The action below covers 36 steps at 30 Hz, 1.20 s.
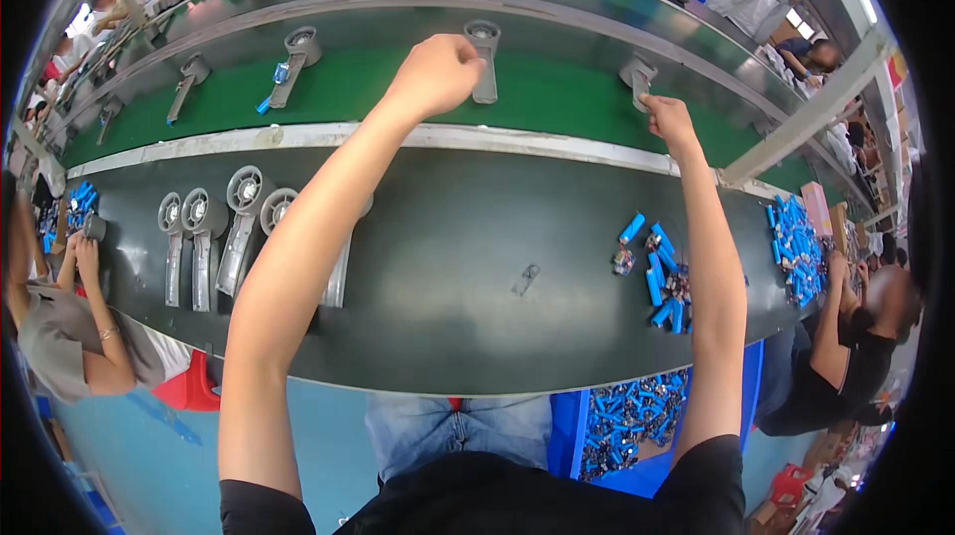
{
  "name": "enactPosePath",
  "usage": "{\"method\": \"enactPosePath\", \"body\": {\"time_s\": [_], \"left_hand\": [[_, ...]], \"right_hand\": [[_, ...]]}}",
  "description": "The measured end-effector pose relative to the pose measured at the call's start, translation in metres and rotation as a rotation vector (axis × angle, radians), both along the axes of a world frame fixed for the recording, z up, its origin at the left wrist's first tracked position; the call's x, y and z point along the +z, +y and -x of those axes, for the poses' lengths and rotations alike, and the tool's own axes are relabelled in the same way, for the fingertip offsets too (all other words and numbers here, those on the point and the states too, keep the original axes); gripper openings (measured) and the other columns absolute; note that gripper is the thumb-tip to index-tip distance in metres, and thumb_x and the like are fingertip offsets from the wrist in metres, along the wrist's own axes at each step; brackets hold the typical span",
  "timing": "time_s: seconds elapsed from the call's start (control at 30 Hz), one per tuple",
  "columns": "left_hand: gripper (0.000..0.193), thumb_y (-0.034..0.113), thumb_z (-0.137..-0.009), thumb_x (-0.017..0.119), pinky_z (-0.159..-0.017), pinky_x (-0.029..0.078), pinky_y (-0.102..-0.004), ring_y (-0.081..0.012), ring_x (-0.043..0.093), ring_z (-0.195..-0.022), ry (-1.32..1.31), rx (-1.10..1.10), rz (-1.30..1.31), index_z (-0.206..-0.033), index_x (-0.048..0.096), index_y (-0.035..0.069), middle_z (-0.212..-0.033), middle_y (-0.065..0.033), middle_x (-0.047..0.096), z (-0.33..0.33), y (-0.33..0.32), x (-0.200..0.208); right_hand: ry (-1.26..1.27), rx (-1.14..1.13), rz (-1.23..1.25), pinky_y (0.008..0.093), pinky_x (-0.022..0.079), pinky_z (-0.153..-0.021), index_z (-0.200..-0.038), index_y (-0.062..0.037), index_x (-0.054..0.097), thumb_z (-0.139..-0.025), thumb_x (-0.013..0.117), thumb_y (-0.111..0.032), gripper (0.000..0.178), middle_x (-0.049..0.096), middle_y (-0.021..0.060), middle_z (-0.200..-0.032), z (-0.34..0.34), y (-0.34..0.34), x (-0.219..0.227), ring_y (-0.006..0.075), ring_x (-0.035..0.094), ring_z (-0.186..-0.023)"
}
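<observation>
Both my arms stretch over the bench to the green belt. My right hand (670, 124) pinches the handle end of a grey handheld fan (639, 81), its round head pointing away from me. My left hand (438, 76) has its fingers curled, right beside another grey handheld fan (484, 73) lying on the belt. Whether those fingertips grip that fan or only touch it is hidden. Below my left forearm, several grey fans (241, 222) lie in a row on the bench, partly covered by the arm. Blue battery cells with wires (662, 271) lie left of my right forearm.
More fans (293, 63) ride the green belt (378, 127), some with blue cells beside them. A blue bin (567, 436) of cells stands by my lap. A metal post (811, 107) rises at right. Co-workers sit at left (90, 336) and right (841, 356), near heaps of blue cells.
</observation>
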<state>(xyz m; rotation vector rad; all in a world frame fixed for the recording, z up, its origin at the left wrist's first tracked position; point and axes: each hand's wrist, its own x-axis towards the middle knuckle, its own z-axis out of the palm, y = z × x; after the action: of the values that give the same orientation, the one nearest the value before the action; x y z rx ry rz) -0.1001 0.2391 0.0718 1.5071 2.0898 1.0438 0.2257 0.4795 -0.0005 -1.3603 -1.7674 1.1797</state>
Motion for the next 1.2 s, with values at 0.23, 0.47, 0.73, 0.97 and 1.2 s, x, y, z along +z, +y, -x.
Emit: {"method": "enactPosePath", "body": {"time_s": [0.23,0.47,0.73,0.97,1.2], "left_hand": [[0.089,0.051,-0.084,0.072,-0.112,0.036,-0.0415,-0.0355,0.046,-0.135,-0.016,-0.095,-0.341,-0.145,0.04,-0.005,-0.143,-0.0259,0.049,-0.076,-0.079,-0.009],[0.063,0.024,-0.08,0.081,-0.1,0.046,-0.0377,-0.0269,0.062,-0.114,-0.454,-0.183,-0.17,-0.13,0.05,0.002,-0.118,-0.0168,0.064,-0.116,-0.156,-0.051],[0.072,0.031,-0.084,0.076,-0.103,0.044,-0.0397,-0.0315,0.058,-0.121,-0.214,-0.227,-0.169,-0.141,0.042,0.003,-0.128,-0.0193,0.06,-0.123,-0.171,-0.083],[0.05,0.021,-0.088,0.071,-0.102,0.044,-0.0401,-0.0339,0.057,-0.12,0.013,-0.157,-0.408,-0.132,0.056,0.003,-0.13,-0.0155,0.06,-0.121,-0.183,-0.063],[0.037,0.007,-0.082,0.07,-0.098,0.047,-0.0389,-0.0291,0.059,-0.116,-0.169,-0.433,-0.579,-0.118,0.069,0.004,-0.129,-0.0128,0.063,-0.136,-0.205,-0.005]], "right_hand": [[0.115,0.254,0.104,0.0203,0.04,-0.049,-0.106,-0.0035,0.071,-0.095,0.066,-0.025,0.025,0.062,-0.0036,-0.074,0.025,-0.26,0.057,0.0032,0.052,-0.054],[-0.5,0.239,-0.392,0.0378,0.05,-0.064,-0.104,-0.0022,0.069,-0.094,0.066,-0.032,0.032,0.064,0.0115,-0.077,-0.024,-0.31,0.036,0.0256,0.064,-0.069],[-0.554,0.146,-0.848,0.0347,0.05,-0.065,-0.108,-0.0098,0.071,-0.091,0.068,-0.018,0.018,0.061,0.0084,-0.092,-0.055,-0.29,-0.002,0.0251,0.061,-0.071],[0.224,0.032,-0.064,0.0216,0.035,-0.052,-0.108,-0.0053,0.072,-0.099,0.061,-0.021,0.021,0.059,-0.0007,-0.079,-0.04,-0.309,0.05,0.0049,0.044,-0.057],[0.456,0.384,0.288,0.0201,0.031,-0.047,-0.11,0.0036,0.066,-0.101,0.057,-0.025,0.031,0.06,0.0002,-0.077,-0.013,-0.352,0.077,0.0034,0.044,-0.057]]}}
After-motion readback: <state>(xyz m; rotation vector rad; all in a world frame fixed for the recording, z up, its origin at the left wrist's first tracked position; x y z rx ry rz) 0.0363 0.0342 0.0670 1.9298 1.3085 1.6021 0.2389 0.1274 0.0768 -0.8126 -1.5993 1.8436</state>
